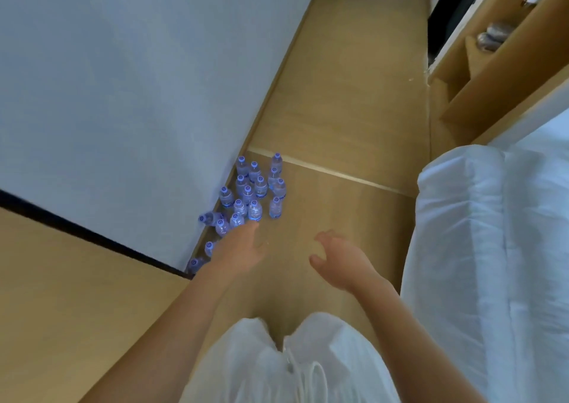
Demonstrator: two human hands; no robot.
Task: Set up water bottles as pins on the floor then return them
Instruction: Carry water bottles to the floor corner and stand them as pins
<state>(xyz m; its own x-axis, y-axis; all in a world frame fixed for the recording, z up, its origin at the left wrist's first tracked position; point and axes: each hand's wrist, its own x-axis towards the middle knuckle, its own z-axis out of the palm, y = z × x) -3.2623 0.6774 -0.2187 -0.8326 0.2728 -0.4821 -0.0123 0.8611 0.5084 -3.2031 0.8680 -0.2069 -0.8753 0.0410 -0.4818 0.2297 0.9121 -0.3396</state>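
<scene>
Both hands reach out over the wooden floor (332, 125) and hold nothing. On the left, the left hand (243, 248) stretches with relaxed fingers toward the nearest water bottles (252, 187), its fingertips just beside one. At right, the right hand (338, 258) hovers with fingers loosely curled. Most bottles stand clustered by the white wall (123, 79); a few lie along its base. A white bed (492, 248) sits at right.

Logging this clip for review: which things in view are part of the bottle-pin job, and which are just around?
Job:
- water bottles, clustered on the floor by the wall
- left hand, reaching toward them
- right hand, empty

Just around:
- white bedding
- wooden shelving
- white wall
</scene>
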